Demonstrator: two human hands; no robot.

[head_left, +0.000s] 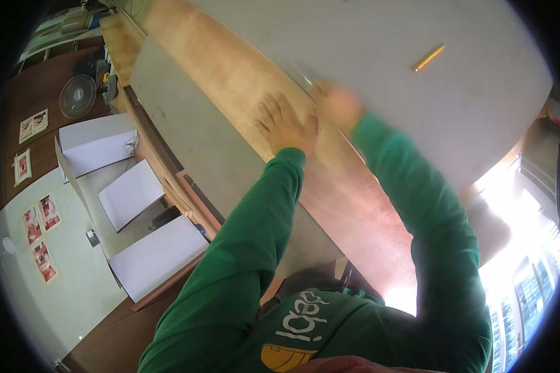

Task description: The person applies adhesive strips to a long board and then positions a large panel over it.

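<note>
Head view: left hand [284,126] flat, grip released, on plywood [330,180] on bench [186,143]; right hand [336,105] blurred at grey panel [379,50] edge, grip state indeterminate; pencil [429,58] well apart on panel, untouched; progress judged early.

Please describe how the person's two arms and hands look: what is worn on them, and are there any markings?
Both arms wear long, loose green sleeves with ribbed cuffs at the wrists. The left hand is bare: no glove, ring or watch shows. The right hand is blurred, yet seems bare too. White lettering and a yellow patch mark the garment's front, not the sleeves.
</note>
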